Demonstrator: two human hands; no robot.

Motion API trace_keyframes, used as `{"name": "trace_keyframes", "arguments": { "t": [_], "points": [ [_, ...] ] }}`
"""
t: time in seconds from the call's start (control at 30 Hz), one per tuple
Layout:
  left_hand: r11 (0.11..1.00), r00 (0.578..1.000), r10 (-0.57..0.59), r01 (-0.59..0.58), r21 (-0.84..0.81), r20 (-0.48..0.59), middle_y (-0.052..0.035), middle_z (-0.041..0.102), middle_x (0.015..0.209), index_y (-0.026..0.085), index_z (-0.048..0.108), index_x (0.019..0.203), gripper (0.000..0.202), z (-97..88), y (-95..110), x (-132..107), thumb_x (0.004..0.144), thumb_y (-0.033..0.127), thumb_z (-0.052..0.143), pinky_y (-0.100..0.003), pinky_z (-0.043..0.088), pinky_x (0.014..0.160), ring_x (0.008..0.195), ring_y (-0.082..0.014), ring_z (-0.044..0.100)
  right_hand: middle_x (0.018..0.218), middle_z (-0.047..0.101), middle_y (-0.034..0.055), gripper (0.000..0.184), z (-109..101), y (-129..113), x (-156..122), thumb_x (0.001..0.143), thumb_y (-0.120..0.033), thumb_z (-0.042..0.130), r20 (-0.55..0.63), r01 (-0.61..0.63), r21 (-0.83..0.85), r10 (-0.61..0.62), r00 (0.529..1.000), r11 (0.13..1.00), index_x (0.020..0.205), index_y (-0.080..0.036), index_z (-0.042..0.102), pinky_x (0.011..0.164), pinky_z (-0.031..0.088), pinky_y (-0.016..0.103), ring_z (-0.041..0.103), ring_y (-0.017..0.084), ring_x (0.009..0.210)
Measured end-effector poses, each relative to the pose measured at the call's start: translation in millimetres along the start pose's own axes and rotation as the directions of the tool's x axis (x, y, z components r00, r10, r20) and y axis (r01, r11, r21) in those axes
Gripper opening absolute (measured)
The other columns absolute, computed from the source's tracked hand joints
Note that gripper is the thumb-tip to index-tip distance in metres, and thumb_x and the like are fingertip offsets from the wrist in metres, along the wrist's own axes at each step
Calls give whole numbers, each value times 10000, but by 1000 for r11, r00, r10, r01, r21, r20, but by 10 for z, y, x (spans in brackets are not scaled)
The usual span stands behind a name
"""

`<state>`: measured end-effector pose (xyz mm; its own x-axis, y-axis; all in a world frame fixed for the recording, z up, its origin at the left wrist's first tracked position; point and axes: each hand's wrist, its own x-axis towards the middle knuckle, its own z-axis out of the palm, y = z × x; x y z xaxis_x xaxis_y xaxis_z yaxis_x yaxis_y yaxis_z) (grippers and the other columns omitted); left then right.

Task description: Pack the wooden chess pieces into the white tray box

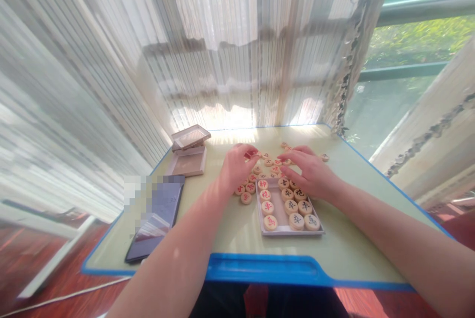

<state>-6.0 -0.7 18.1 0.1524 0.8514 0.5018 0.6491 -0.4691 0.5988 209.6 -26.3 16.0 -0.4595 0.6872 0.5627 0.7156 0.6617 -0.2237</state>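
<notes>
My left hand is curled beyond the left side of a shallow white box tray, thumb and forefinger closed on a round wooden Chinese chess piece. My right hand reaches over the tray's far right corner, fingers apart, its tips at loose pieces. The box tray holds a column of red-marked pieces along its left side and two columns of black-marked pieces at its right, with bare floor between. Red-marked loose pieces lie left of the tray; more of both colours lie beyond it.
A tablet lies at the left of the table. Behind it are an open box tray and another one stacked at the back. One loose piece lies apart at right. Sheer curtains hang past the far edge.
</notes>
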Motion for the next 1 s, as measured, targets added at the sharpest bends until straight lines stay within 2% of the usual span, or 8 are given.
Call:
{"name": "trace_keyframes", "arguments": {
  "t": [0.07, 0.2, 0.33, 0.5, 0.6, 0.8, 1.0],
  "points": [
    [991, 999, -29, 31, -134, 20, -49, 683, 869, 160, 660, 852, 121, 5, 103, -29, 761, 236, 634, -261, 513, 743, 766, -139, 640, 978, 696, 84, 252, -17, -71, -4, 869, -316, 519, -15, 27, 7, -27, 1000, 1000, 1055, -187, 629, 866, 479, 434, 541, 266, 1013],
    [886, 978, -103, 173, -430, 182, -61, 707, 848, 154, 654, 875, 233, 34, 203, -94, 757, 354, 663, -253, 525, 685, 787, -166, 670, 1000, 689, 65, 254, -14, -182, -7, 855, -256, 538, -42, 93, 40, -91, 995, 995, 1097, -219, 605, 861, 487, 422, 559, 246, 987],
    [790, 969, -126, 227, -570, 211, -81, 710, 869, 136, 657, 890, 309, 62, 192, -135, 722, 392, 699, -260, 523, 692, 826, -181, 665, 948, 693, 66, 203, 0, -211, -1, 853, -264, 548, -113, 91, 41, -85, 990, 995, 1036, -230, 630, 827, 497, 412, 586, 240, 937],
    [762, 962, -73, 223, -608, 262, -89, 702, 941, 137, 666, 940, 311, 82, 169, -167, 735, 370, 689, -282, 531, 742, 868, -184, 655, 893, 691, 65, 205, -13, -184, 3, 833, -304, 587, -182, 61, 35, -53, 982, 998, 1013, -217, 633, 802, 500, 386, 606, 235, 901],
    [760, 958, -63, 227, -608, 279, -90, 701, 934, 138, 666, 944, 299, 90, 171, -175, 735, 350, 688, -278, 536, 713, 856, -187, 657, 891, 694, 58, 185, -30, -192, -1, 827, -288, 595, -182, 71, 44, -62, 981, 996, 994, -216, 631, 796, 499, 370, 609, 223, 877],
    [808, 971, -27, 161, -567, 238, -79, 699, 892, 133, 674, 906, 263, 92, 181, -172, 732, 331, 686, -269, 531, 695, 811, -172, 650, 915, 693, 60, 180, -45, -226, -1, 804, -241, 602, -174, 108, 34, -101, 980, 994, 978, -211, 637, 807, 497, 362, 608, 219, 888],
    [817, 969, -42, 174, -550, 244, -75, 702, 886, 139, 678, 897, 278, 79, 207, -195, 716, 348, 693, -272, 521, 711, 834, -181, 648, 904, 691, 66, 167, -53, -253, -7, 782, -251, 604, -190, 101, -33, -106, 976, 994, 937, -219, 657, 796, 499, 374, 606, 232, 887]
  ]
}}
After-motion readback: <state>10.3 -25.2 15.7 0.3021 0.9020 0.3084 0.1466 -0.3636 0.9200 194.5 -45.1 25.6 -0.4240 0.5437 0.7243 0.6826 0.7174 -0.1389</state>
